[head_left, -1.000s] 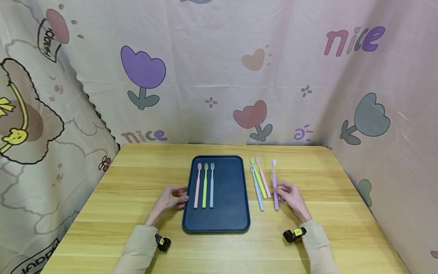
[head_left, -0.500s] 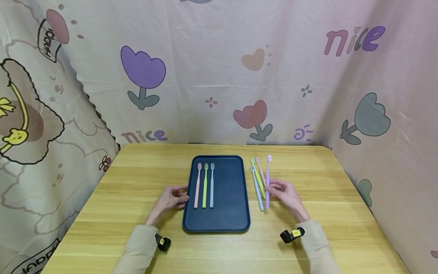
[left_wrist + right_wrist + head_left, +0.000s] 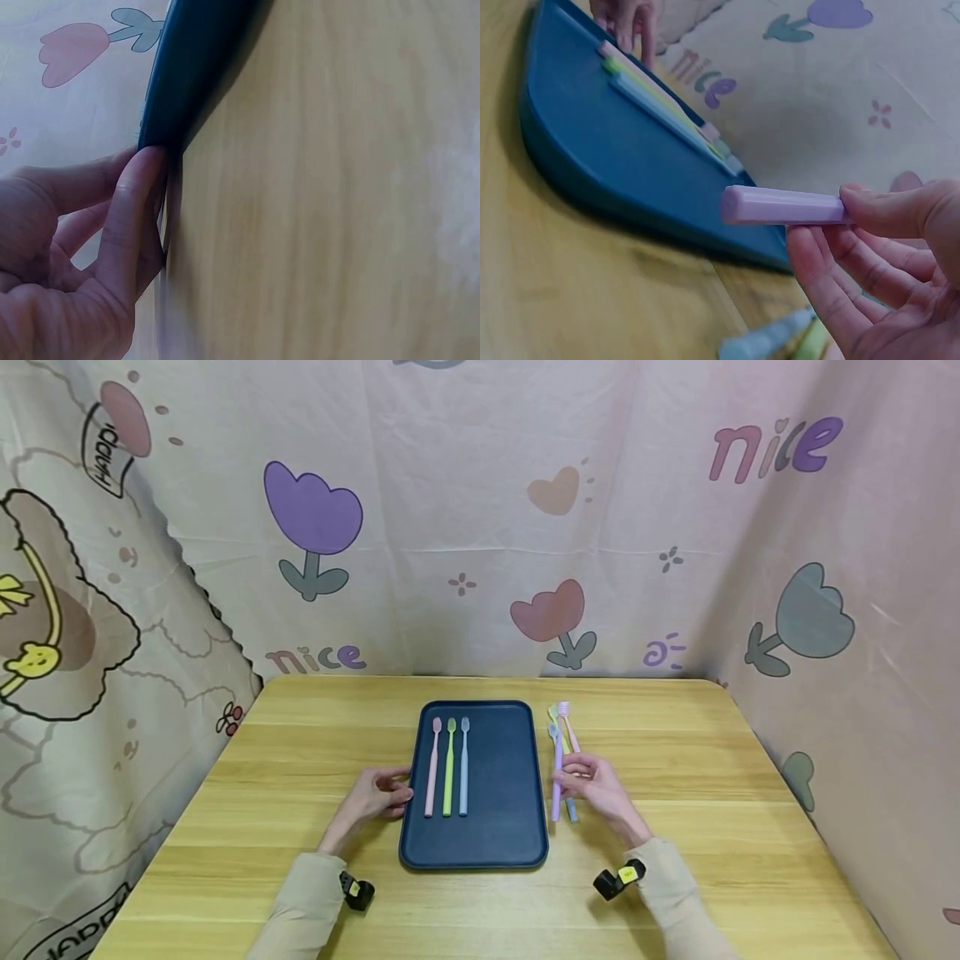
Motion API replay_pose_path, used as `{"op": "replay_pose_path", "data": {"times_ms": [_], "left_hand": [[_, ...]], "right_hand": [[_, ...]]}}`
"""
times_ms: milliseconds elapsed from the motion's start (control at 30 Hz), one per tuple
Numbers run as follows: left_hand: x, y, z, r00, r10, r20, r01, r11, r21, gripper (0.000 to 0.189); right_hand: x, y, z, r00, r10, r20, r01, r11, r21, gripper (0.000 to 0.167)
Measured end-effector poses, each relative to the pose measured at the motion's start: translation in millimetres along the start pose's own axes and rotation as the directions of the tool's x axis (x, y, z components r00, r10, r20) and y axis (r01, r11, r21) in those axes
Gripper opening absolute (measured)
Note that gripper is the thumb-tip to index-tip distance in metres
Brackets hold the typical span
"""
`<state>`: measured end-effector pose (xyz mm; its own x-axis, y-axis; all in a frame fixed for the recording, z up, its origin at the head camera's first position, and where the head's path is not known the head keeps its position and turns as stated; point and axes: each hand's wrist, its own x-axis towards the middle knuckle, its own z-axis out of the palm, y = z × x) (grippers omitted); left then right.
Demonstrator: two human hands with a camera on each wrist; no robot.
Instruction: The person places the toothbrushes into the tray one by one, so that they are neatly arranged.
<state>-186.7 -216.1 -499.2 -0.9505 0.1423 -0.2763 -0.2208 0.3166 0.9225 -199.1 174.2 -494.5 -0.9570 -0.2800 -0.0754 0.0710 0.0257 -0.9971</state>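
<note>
My right hand (image 3: 600, 789) pinches a purple toothbrush (image 3: 557, 793) between thumb and fingers, bristle end away from me. In the right wrist view the toothbrush handle (image 3: 780, 206) is raised off the table, beside the tray. My left hand (image 3: 381, 792) holds the left rim of a dark blue tray (image 3: 502, 839), its thumb on the outer wall in the left wrist view. On the tray's left half lie a pink toothbrush (image 3: 432, 777), a green toothbrush (image 3: 449, 777) and a blue toothbrush (image 3: 464, 777), side by side.
Right of the tray, partly hidden by my right hand, lie another blue toothbrush (image 3: 572, 811), a green one (image 3: 552, 713) and a pink one (image 3: 572, 737) on the wooden table (image 3: 712, 777). A patterned curtain (image 3: 450, 510) hangs behind the table.
My right hand has moved left with the purple toothbrush, from right of the loose toothbrushes to over them, close to the tray's right edge. The left hand and tray have stayed put.
</note>
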Motion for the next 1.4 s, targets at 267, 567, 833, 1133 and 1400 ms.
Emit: {"op": "replay_pose_path", "data": {"times_ms": [267, 567, 833, 1133, 1400], "left_hand": [[0.1, -0.2, 0.1, 1.0, 0.009, 0.008, -0.009, 1.0, -0.004, 0.053], [2.8, -2.4, -0.1, 1.0, -0.01, -0.013, 0.01, 1.0, -0.014, 0.051], [2.8, -4.3, -0.3, 1.0, -0.012, -0.014, 0.011, 1.0, -0.008, 0.051], [2.6, -4.2, 0.1, 1.0, -0.009, -0.008, 0.009, 1.0, -0.008, 0.051], [2.5, -3.3, 0.2, 1.0, 0.001, 0.003, -0.001, 1.0, -0.021, 0.052]], "right_hand": [[6.2, 0.7, 21.4, 1.0, 0.013, 0.02, -0.013, 1.0, -0.014, 0.023], [12.9, 1.1, 40.5, 0.999, 0.017, 0.04, -0.017, 1.0, -0.014, 0.022], [17.1, 1.9, 51.8, 0.998, 0.019, 0.066, -0.018, 1.0, -0.023, 0.022], [22.4, 4.7, 59.1, 0.997, 0.017, 0.075, -0.013, 0.998, -0.056, 0.025], [28.2, 4.2, 65.6, 0.997, 0.008, 0.08, 0.002, 0.991, -0.135, 0.025]]}}
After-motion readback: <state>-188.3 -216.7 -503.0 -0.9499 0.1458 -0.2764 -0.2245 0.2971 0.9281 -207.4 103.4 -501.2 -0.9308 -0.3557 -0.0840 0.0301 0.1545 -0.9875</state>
